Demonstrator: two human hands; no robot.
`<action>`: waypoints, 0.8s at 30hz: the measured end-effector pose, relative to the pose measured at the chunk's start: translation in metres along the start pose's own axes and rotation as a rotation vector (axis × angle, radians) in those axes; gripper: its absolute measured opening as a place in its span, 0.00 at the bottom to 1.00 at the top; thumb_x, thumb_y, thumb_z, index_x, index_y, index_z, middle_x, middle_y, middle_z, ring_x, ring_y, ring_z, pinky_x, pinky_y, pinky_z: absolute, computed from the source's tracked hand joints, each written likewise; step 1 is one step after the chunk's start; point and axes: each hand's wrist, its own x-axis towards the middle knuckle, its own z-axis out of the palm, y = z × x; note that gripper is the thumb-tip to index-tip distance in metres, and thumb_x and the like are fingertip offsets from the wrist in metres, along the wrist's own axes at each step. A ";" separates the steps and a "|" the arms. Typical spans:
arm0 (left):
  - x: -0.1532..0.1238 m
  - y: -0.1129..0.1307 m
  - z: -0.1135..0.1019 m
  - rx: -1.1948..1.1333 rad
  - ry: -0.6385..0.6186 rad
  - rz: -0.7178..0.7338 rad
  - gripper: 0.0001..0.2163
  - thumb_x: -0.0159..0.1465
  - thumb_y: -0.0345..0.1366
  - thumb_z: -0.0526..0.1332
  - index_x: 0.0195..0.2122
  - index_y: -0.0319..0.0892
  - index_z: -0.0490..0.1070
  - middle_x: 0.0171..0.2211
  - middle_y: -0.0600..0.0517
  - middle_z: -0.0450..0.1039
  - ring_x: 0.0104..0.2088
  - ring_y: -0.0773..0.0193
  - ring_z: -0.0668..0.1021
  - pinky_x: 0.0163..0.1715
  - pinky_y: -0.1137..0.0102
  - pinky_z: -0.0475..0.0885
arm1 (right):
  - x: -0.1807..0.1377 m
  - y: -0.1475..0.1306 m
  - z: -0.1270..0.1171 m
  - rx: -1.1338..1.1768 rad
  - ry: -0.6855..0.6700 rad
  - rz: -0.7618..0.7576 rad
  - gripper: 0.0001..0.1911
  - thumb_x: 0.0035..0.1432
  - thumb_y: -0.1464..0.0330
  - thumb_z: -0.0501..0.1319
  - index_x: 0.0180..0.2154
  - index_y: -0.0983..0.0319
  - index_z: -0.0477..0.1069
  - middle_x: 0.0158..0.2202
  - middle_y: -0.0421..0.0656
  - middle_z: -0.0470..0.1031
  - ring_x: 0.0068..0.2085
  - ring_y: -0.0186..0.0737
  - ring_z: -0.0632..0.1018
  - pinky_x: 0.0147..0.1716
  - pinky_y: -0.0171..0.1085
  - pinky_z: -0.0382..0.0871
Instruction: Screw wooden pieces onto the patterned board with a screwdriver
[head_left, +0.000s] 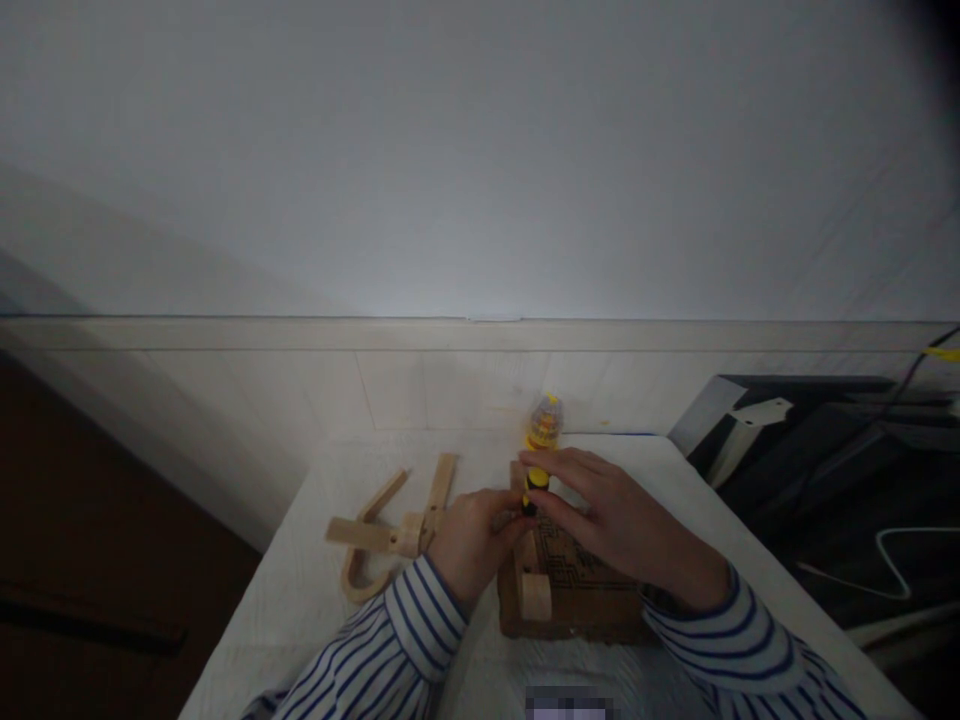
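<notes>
Right, in the head view we're at the lower centre of the frame, where a stubby yellow-and-black, smooth-looking tool handle stands roughly upright among the fingers. The right hand has it, thumb and fingers clamped around the yellow top; the left hand comes in close beside it, fingertips bunched at the dark lower end, though whether they pinch the tool or the wood I can't tell. Beneath is a pale, straight wooden strip, lying along a brown wooden block with dark line patterns. That handle looks light, stiff and hard to break, perhaps a touch slippery, so the rounded top is the natural place for a fingertip grip. The strip looks light and rigid too, best steadied by its edges. The block looks the heaviest piece here, a firm base to press against.
</notes>
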 end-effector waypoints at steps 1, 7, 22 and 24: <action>0.000 0.001 0.000 0.001 -0.001 0.005 0.08 0.59 0.33 0.61 0.40 0.44 0.75 0.36 0.52 0.78 0.37 0.61 0.78 0.39 0.71 0.70 | 0.000 -0.001 0.000 0.002 -0.001 0.005 0.19 0.61 0.68 0.53 0.53 0.60 0.61 0.49 0.46 0.71 0.50 0.40 0.71 0.48 0.45 0.66; 0.000 -0.001 0.000 0.026 -0.019 0.014 0.10 0.60 0.35 0.60 0.42 0.44 0.74 0.37 0.51 0.77 0.38 0.60 0.77 0.39 0.70 0.70 | 0.002 -0.004 -0.003 0.013 -0.022 -0.013 0.14 0.61 0.70 0.52 0.48 0.59 0.66 0.45 0.45 0.74 0.48 0.40 0.72 0.48 0.45 0.66; -0.001 0.001 -0.004 0.071 -0.071 0.035 0.09 0.61 0.33 0.58 0.42 0.43 0.73 0.38 0.50 0.77 0.39 0.60 0.77 0.40 0.69 0.69 | 0.002 -0.003 -0.003 -0.017 -0.023 -0.007 0.12 0.61 0.67 0.53 0.45 0.60 0.68 0.44 0.45 0.74 0.46 0.40 0.73 0.46 0.44 0.67; -0.001 0.001 -0.004 0.071 -0.067 0.042 0.09 0.61 0.34 0.58 0.42 0.43 0.73 0.38 0.50 0.77 0.38 0.60 0.77 0.39 0.69 0.69 | 0.002 -0.003 -0.003 -0.005 -0.018 0.000 0.12 0.61 0.67 0.53 0.46 0.59 0.68 0.44 0.44 0.75 0.46 0.40 0.73 0.45 0.44 0.68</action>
